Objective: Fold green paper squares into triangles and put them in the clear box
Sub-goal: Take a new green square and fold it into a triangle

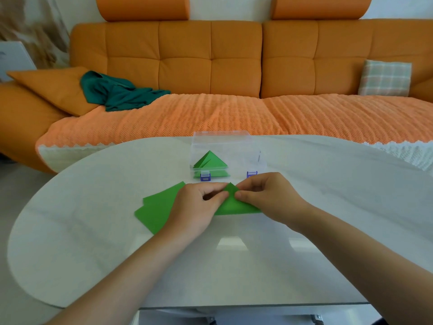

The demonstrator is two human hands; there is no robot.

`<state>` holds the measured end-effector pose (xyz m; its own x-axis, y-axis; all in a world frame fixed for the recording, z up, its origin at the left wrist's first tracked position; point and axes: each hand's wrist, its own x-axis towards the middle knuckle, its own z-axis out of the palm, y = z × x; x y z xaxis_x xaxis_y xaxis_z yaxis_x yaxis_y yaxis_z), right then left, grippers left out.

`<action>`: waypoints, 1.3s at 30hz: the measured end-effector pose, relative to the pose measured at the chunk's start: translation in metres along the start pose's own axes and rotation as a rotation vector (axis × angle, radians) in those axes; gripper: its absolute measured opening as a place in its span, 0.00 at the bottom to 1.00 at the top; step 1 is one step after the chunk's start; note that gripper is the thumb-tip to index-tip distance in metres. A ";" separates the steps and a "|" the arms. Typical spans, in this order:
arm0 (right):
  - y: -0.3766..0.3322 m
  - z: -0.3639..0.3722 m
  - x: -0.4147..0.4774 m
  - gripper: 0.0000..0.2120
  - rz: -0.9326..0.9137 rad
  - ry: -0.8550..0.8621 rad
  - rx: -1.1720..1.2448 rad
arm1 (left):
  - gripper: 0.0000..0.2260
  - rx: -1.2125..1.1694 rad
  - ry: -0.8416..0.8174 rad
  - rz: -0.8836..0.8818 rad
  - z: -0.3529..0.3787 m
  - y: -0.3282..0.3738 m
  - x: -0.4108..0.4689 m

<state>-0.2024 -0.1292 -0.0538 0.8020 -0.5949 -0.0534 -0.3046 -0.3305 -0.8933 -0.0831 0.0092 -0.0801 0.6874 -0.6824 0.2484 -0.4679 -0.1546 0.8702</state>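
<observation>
- Unfolded green squares (153,208): a loose stack flat on the table (93,242), partly under the left wrist.
- Left hand (195,207): fingers curled, thumb and fingertips pinching the folded sheet near its apex.
- Folded sheet (234,204): already triangular. Its long edge runs left to right on the near side, and its apex points away from the person, toward the box.
- Clear box (246,148): lid open, directly beyond the apex and near both hands. Finished triangles (212,161) lie in its left part.
- Right hand (264,195): thumb and forefinger pinch the sheet's right slope. Both hands sit about equally close to the box, so the transfer is probably a short forward lift, apex leading.
</observation>
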 end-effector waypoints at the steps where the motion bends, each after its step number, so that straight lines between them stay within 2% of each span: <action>1: 0.000 0.001 0.000 0.03 -0.006 0.003 -0.008 | 0.09 0.003 0.004 0.005 0.001 0.000 0.000; 8: 0.006 0.008 -0.001 0.12 -0.118 0.049 -0.175 | 0.10 0.015 0.042 0.051 0.006 0.000 -0.003; 14: 0.005 0.017 -0.006 0.15 -0.240 0.091 -0.295 | 0.10 0.007 0.079 0.064 0.009 0.000 -0.003; 23: 0.003 0.017 -0.005 0.16 -0.293 0.051 -0.348 | 0.11 -0.002 0.119 0.085 0.009 0.000 -0.002; 28: 0.002 0.015 -0.005 0.14 -0.231 0.096 -0.317 | 0.10 0.000 0.109 0.082 0.009 -0.001 -0.001; 31: 0.001 0.012 -0.001 0.05 -0.162 0.152 -0.191 | 0.10 -0.014 0.085 0.091 0.011 0.000 -0.002; 36: 0.003 0.006 0.005 0.05 -0.043 0.067 -0.125 | 0.10 -0.010 -0.043 0.023 0.009 -0.003 -0.001; 39: 0.006 0.007 0.007 0.05 0.029 0.023 -0.130 | 0.09 0.133 -0.140 -0.040 0.002 -0.005 0.001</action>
<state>-0.1954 -0.1303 -0.0628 0.7803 -0.6217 -0.0673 -0.3931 -0.4040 -0.8260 -0.0812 0.0075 -0.0848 0.6274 -0.7651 0.1450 -0.5172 -0.2702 0.8121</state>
